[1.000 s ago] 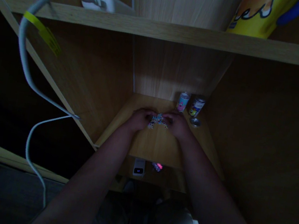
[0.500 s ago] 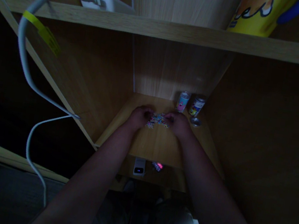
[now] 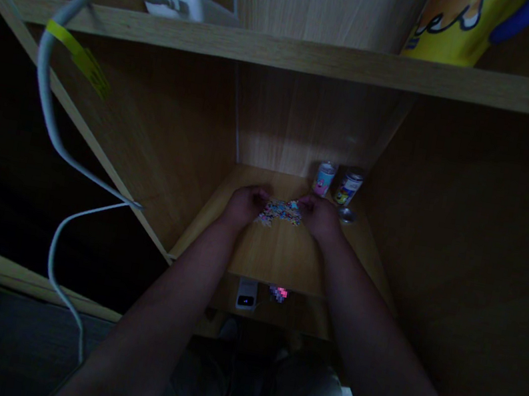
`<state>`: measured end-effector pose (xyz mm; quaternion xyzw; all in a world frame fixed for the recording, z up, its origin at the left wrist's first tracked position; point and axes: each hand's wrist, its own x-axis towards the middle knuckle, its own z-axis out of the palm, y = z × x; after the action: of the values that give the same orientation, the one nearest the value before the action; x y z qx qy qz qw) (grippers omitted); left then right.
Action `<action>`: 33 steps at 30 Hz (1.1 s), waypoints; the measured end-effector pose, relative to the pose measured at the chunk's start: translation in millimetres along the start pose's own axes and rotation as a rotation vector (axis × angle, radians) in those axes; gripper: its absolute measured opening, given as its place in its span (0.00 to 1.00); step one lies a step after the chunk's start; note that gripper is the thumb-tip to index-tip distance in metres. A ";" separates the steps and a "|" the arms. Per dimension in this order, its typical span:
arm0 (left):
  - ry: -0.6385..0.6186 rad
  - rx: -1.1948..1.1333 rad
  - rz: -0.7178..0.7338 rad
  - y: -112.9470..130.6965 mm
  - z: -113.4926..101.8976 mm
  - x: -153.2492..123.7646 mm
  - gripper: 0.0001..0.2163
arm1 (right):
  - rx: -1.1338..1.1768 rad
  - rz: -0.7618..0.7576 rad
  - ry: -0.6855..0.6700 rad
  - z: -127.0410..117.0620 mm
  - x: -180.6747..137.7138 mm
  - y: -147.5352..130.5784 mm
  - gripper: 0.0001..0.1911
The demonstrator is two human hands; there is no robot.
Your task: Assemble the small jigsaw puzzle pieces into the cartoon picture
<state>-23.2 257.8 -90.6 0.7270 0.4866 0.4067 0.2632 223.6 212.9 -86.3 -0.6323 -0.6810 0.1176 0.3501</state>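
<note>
A small heap of colourful little pieces [image 3: 279, 211] lies on the wooden shelf board [image 3: 275, 257] deep inside a dim cabinet compartment. My left hand [image 3: 244, 202] rests at the heap's left side with its fingers curled against the pieces. On the heap's right side sits my right hand [image 3: 320, 216], fingers bent and pinched at the pieces. What each hand grips is too small and dark to name.
Two small cans [image 3: 324, 178] [image 3: 348, 188] stand at the back right, with a round metal lid [image 3: 347, 216] beside them. A white charger [image 3: 182, 4] and its cable [image 3: 47, 101] hang at the left. A yellow bag [image 3: 459, 21] sits on the upper shelf.
My hands have drawn slightly apart, and more of the colourful heap shows between them. The arms have barely moved.
</note>
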 end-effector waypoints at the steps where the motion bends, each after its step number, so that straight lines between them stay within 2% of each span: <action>1: 0.004 0.002 -0.005 0.3 -0.5 -0.1 0.04 | 0.000 0.008 0.003 0.0 0.4 0.5 0.08; 6: -0.009 0.013 -0.024 1.1 -1.8 0.0 0.03 | -0.027 0.026 0.028 -1.2 1.4 0.9 0.06; 16: 0.011 0.055 -0.035 7.9 -3.9 -0.5 0.03 | -0.145 0.050 0.055 -5.4 2.1 2.7 0.10; 26: 0.079 0.192 -0.133 13.9 -10.8 -1.7 0.08 | -0.203 -0.014 -0.052 -9.2 -2.3 -6.6 0.06; 33: 0.079 0.236 -0.183 15.1 -11.8 -1.8 0.06 | -0.181 0.050 -0.083 -7.8 -1.4 -5.2 0.06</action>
<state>-26.1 250.1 -73.2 0.6887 0.6054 0.3494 0.1926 224.3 208.4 -78.0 -0.6727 -0.6868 0.0901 0.2599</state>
